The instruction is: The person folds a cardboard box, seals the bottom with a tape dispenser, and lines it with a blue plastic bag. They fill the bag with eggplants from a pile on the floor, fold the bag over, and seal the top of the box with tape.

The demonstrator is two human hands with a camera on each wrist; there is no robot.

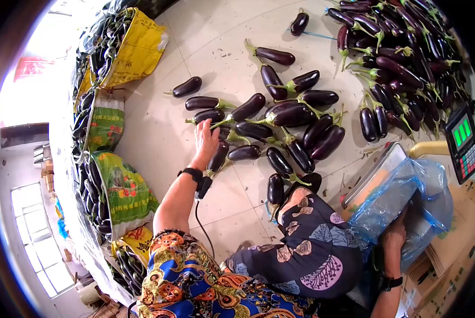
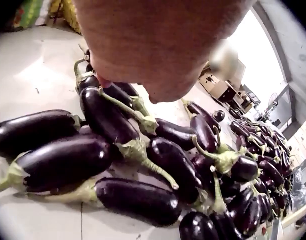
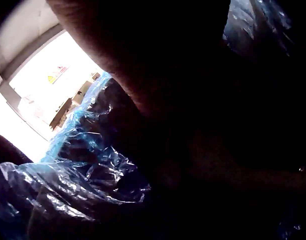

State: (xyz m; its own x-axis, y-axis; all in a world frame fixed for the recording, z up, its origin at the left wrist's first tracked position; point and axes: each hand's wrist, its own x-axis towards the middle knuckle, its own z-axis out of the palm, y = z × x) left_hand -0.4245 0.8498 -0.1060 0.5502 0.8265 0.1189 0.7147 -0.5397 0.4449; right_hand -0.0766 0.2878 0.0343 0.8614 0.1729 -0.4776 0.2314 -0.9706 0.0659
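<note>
My left hand (image 1: 206, 142) reaches down among loose eggplants on the tiled floor, its fingertips right at a small dark eggplant (image 1: 208, 115) and the stem of the longer one beside it. In the left wrist view the hand (image 2: 158, 55) hides most of its own fingers, and a glossy eggplant (image 2: 105, 115) lies just below. On the other side, my right hand (image 1: 394, 236) is at a translucent blue plastic bag (image 1: 391, 196), its fingers partly covered by the film. The right wrist view is mostly dark, with crinkled bag film (image 3: 93, 170) around the hand; I cannot tell whether it grips the bag.
A large eggplant heap (image 1: 401, 69) covers the floor at upper right. Filled sacks (image 1: 123, 185) line the left side. A scale display (image 1: 462, 135) with green digits stands at right, near a metal tray (image 1: 378, 172) and flattened cardboard (image 1: 460, 212). My patterned trouser leg (image 1: 317, 244) is close by.
</note>
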